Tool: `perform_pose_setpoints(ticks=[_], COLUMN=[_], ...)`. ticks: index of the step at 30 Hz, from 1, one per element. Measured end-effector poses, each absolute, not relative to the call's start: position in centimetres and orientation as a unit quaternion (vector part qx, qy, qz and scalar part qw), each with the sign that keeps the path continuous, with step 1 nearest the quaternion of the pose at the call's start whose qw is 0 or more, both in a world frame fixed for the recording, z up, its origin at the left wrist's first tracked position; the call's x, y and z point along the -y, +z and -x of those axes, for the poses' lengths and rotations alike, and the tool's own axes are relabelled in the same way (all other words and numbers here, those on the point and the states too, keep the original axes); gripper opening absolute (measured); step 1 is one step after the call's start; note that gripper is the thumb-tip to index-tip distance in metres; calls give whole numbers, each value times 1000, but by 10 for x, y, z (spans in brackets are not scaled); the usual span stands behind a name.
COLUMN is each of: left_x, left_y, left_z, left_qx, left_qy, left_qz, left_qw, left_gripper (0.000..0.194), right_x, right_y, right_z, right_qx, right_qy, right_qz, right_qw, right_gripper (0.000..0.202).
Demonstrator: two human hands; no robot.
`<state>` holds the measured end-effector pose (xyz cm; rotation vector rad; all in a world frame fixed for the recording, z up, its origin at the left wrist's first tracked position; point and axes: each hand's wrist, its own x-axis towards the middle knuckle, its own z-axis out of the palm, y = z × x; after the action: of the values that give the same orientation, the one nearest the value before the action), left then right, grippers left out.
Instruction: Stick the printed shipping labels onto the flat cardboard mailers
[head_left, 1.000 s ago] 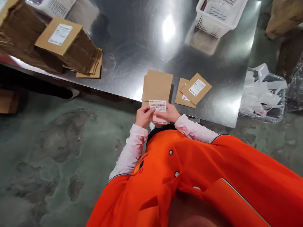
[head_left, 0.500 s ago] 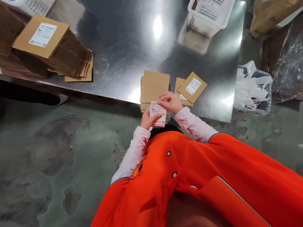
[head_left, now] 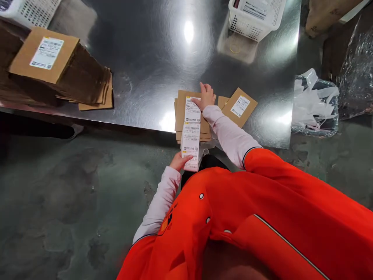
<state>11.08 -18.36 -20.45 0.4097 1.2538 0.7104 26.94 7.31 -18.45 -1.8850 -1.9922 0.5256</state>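
Observation:
My left hand (head_left: 181, 160) pinches the lower end of a strip of white shipping labels (head_left: 191, 136), its thumb on top. From there the strip runs up over the table edge onto a small stack of flat cardboard mailers (head_left: 180, 103). The top label lies on the uppermost mailer. My right hand (head_left: 206, 96) rests at that label's upper right, its thumb on the label and its fingers stretched over the mailer's far edge. Beside it, to the right, a labelled mailer (head_left: 246, 111) lies askew over another one, partly hidden by my right forearm.
A tall pile of cardboard mailers (head_left: 61, 58), the top one labelled, stands at the left of the metal table (head_left: 140, 62). White plastic baskets (head_left: 253, 23) sit at the back. A bin of white paper strips (head_left: 314, 103) is off the right edge. Someone's leg (head_left: 35, 124) shows at left.
My right hand has moved up and away, drawing the label strip out long and laying its top end on the mailer. My left hand has come slightly nearer my body, still holding the strip.

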Motion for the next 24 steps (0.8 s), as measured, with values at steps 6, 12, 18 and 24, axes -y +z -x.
perform_pose_setpoints(ticks=[6, 12, 18, 24], left_x=[223, 142, 118, 154], left_y=[-176, -147, -132, -130], left_z=[-86, -79, -95, -93], left_qx=[-583, -603, -566, -588], left_qy=[336, 470, 492, 496], left_qz=[-224, -244, -295, -265], left_qw=[705, 597, 593, 581], left_gripper=[59, 47, 53, 59], right_x=[-26, 0, 1, -11], right_y=[-182, -192, -207, -174], right_z=[-250, -294, -328, -444], right_qx=[877, 718, 535, 437], right_qy=[207, 242, 358, 248], right_qz=[425, 627, 693, 802], right_qw=[85, 183, 325, 323], right_gripper=[70, 65, 38, 54])
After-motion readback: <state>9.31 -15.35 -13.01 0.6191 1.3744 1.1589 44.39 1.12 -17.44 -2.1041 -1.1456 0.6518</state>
